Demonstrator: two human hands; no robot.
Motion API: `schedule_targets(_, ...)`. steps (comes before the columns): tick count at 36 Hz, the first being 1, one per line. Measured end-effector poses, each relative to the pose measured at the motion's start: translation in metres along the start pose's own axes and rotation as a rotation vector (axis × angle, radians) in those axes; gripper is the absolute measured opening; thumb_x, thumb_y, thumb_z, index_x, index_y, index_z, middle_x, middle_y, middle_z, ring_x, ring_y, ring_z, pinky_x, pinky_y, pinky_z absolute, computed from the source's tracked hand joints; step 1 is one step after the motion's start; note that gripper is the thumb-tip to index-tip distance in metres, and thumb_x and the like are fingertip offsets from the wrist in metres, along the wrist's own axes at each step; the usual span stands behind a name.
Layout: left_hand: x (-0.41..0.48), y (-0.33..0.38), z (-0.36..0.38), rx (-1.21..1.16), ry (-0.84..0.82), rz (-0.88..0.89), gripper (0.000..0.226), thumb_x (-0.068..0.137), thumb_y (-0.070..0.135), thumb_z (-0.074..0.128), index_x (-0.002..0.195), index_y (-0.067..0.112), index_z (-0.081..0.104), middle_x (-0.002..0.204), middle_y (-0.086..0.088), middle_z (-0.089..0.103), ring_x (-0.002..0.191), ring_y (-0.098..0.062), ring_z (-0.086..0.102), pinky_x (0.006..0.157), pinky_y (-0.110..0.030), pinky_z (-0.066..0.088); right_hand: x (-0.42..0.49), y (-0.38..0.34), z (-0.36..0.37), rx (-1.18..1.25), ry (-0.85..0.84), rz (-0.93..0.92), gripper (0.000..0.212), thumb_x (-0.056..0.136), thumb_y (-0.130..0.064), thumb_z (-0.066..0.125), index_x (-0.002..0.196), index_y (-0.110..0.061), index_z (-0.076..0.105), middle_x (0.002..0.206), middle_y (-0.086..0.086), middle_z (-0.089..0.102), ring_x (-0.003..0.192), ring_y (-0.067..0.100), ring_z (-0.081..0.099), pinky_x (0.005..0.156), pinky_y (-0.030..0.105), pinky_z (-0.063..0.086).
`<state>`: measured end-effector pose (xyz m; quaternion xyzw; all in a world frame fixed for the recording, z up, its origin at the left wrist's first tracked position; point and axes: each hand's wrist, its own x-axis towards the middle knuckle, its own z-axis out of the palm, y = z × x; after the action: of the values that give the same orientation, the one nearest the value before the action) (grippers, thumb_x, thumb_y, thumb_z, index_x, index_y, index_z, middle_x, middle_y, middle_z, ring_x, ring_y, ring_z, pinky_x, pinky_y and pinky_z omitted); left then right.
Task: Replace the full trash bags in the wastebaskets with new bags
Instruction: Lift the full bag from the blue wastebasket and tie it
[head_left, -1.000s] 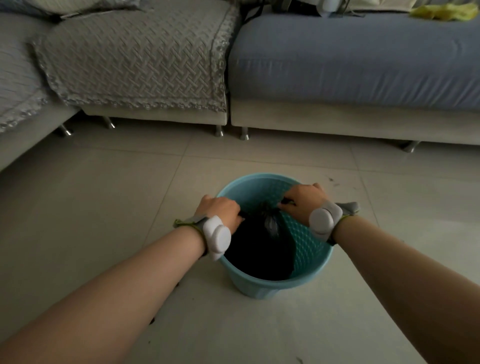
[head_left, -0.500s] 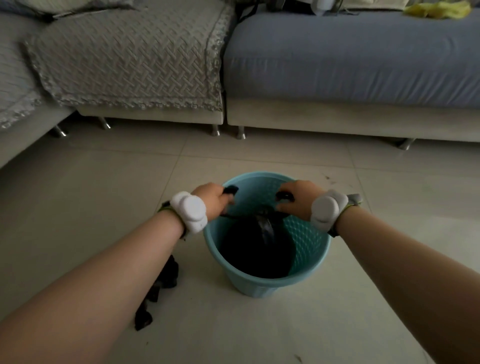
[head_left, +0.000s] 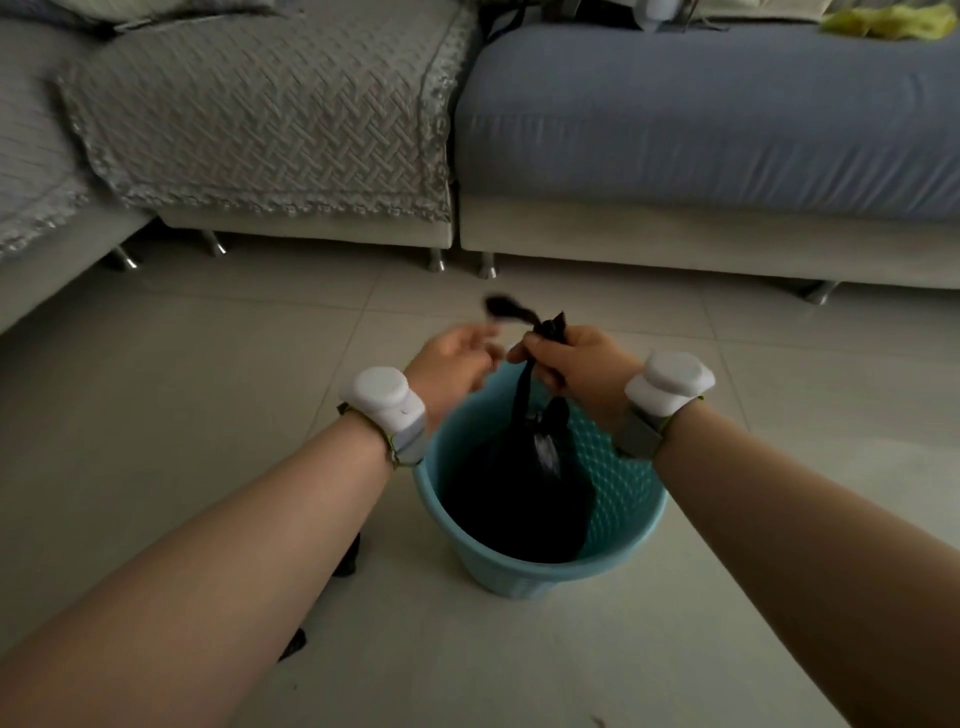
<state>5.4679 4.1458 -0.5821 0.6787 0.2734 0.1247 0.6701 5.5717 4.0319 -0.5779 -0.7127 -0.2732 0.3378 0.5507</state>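
Light blue plastic wastebasket (head_left: 626, 512) with lattice-patterned wall, stood upright on pale floor tiles, black trash bag (head_left: 519, 499) filled most of its inside, bag's neck gathered and drawn up above the rim, body still inside.

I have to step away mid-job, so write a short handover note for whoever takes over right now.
Right hand: shut on the gathered neck of the black plastic trash bag.
Left hand: open beside that neck, blurred, holding nothing.
Bag body sits inside the round light-blue plastic wastebasket on the tiled floor.
Done: bag top gathered up.
Left: lift the bag out, fit a new one. A dark crumpled piece under the left forearm may be one.
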Motion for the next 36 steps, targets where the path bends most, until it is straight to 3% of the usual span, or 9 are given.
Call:
schedule_targets(3,-0.002,-0.023,0.010,0.168,-0.201,0.048,0.030,0.090,-0.008,0.047,0.118,-0.001,0.055,0.097,-0.005,0.064,0.078,0.000,0.061,0.078,-0.014,0.049,-0.002,-0.004,-0.001,0.162,-0.032,0.036,0.029,0.098,-0.016,0.044,0.078,-0.006,0.063,0.041,-0.006,0.043,0.034,0.003,0.035,0.037,0.013,0.030)
schedule_targets(6,0.002,-0.035,0.019,0.316,-0.179,0.115,0.017,0.093,0.007,0.051,0.101,0.005,0.065,0.097,-0.006,0.069,0.091,-0.015,0.065,0.094,-0.030,0.047,-0.002,-0.006,-0.003,0.274,-0.048,0.080,0.029,0.099,-0.017,0.043,0.083,-0.003,0.062,0.045,-0.001,0.041,0.033,0.006,0.034,0.035,0.016,0.032)
schedule_targets(13,0.008,-0.050,0.023,0.342,-0.041,0.075,0.031,0.098,0.014,0.039,0.075,0.022,0.058,0.056,0.000,0.051,0.051,-0.013,0.049,0.062,-0.027,0.040,0.003,-0.009,-0.006,0.410,0.262,0.052,0.006,0.096,-0.010,0.048,0.096,-0.007,0.053,0.056,0.002,0.034,0.043,0.011,0.029,0.045,0.025,0.022)
schedule_targets(16,0.009,-0.049,0.028,0.490,-0.150,0.052,0.015,0.096,0.017,0.044,0.100,0.022,0.058,0.071,0.001,0.051,0.063,-0.014,0.048,0.063,-0.027,0.036,0.005,-0.012,-0.007,0.487,0.305,0.054,0.022,0.096,-0.004,0.045,0.117,-0.007,0.052,0.057,0.002,0.037,0.044,0.010,0.032,0.044,0.023,0.025)
schedule_targets(18,0.006,-0.047,0.032,0.664,-0.267,0.075,0.031,0.091,0.023,0.055,0.121,0.015,0.049,0.093,-0.001,0.054,0.083,-0.015,0.053,0.076,-0.026,0.039,0.005,-0.014,-0.004,0.545,0.239,0.073,0.032,0.096,-0.002,0.043,0.128,-0.004,0.047,0.058,0.002,0.037,0.040,0.008,0.033,0.041,0.020,0.026)
schedule_targets(22,0.001,-0.048,0.039,0.743,-0.319,0.139,0.040,0.091,0.036,0.056,0.122,0.012,0.052,0.120,-0.006,0.059,0.111,-0.020,0.056,0.095,-0.029,0.041,0.000,-0.015,0.003,0.685,0.039,0.089,0.042,0.097,-0.002,0.041,0.138,-0.008,0.035,0.061,0.005,0.040,0.043,0.010,0.033,0.046,0.022,0.027)
schedule_targets(28,0.002,-0.052,0.036,0.698,-0.295,0.161,0.033,0.100,0.031,0.036,0.086,0.026,0.065,0.095,-0.010,0.067,0.091,-0.021,0.060,0.087,-0.037,0.044,-0.002,-0.009,0.004,0.523,-0.114,0.052,0.038,0.096,-0.023,0.048,0.133,-0.019,0.040,0.084,0.011,0.061,0.067,0.021,0.057,0.060,0.029,0.044)
schedule_targets(31,-0.002,-0.050,0.031,0.619,-0.285,0.147,0.036,0.100,0.029,0.035,0.083,0.021,0.065,0.065,0.005,0.053,0.059,-0.005,0.049,0.065,-0.027,0.038,0.003,0.003,0.001,0.213,-0.047,0.003,0.040,0.094,-0.041,0.047,0.130,-0.023,0.044,0.106,0.009,0.064,0.091,0.022,0.060,0.077,0.031,0.046)
schedule_targets(36,-0.002,-0.050,0.027,0.543,-0.258,0.089,0.038,0.100,0.030,0.035,0.083,0.017,0.067,0.060,0.014,0.050,0.053,-0.003,0.044,0.052,-0.015,0.032,0.000,0.019,-0.001,-0.161,-0.003,-0.052,0.043,0.100,-0.037,0.035,0.138,-0.020,0.039,0.106,0.004,0.065,0.101,0.016,0.058,0.078,0.018,0.044)
